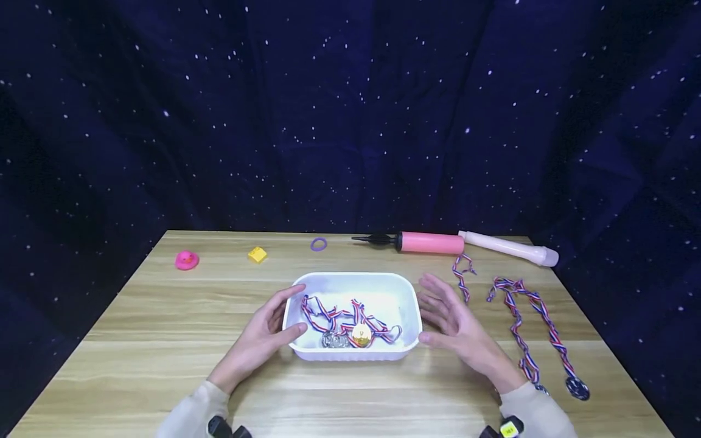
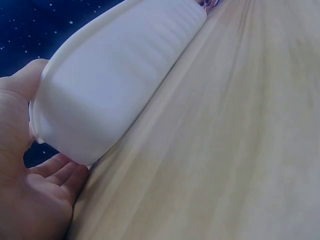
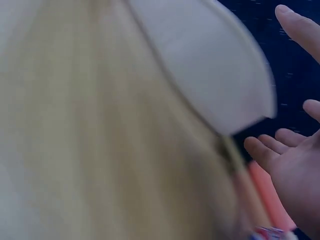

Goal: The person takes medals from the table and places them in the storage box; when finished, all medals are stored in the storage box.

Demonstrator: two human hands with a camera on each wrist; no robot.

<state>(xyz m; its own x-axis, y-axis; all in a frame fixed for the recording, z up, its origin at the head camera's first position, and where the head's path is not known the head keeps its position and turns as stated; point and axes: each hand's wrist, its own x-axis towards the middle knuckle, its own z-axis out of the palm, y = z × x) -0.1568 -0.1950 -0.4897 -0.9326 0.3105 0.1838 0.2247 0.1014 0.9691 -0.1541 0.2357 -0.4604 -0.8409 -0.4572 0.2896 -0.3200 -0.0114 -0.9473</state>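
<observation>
A white plastic bin (image 1: 350,355) stands on the table. In it lie a gold medal (image 1: 361,334), silver medals (image 1: 335,340) and their red, white and blue ribbons. My left hand (image 1: 268,325) holds the bin's left end, its thumb at the rim; in the left wrist view its fingers (image 2: 62,175) reach the bin's lower corner. Beside the right end is my right hand (image 1: 454,322), fingers spread and holding nothing. The right wrist view has a gap between that hand (image 3: 300,165) and the bin (image 3: 215,65).
Two ribboned medals lie at right, one a dark medal (image 1: 577,387). A short ribbon (image 1: 461,277) lies behind my right hand. Along the back are a pink hand pump (image 1: 431,243), a pale pink stick (image 1: 506,247), a purple ring (image 1: 319,244), a yellow block (image 1: 257,255) and a pink rubber duck (image 1: 187,260).
</observation>
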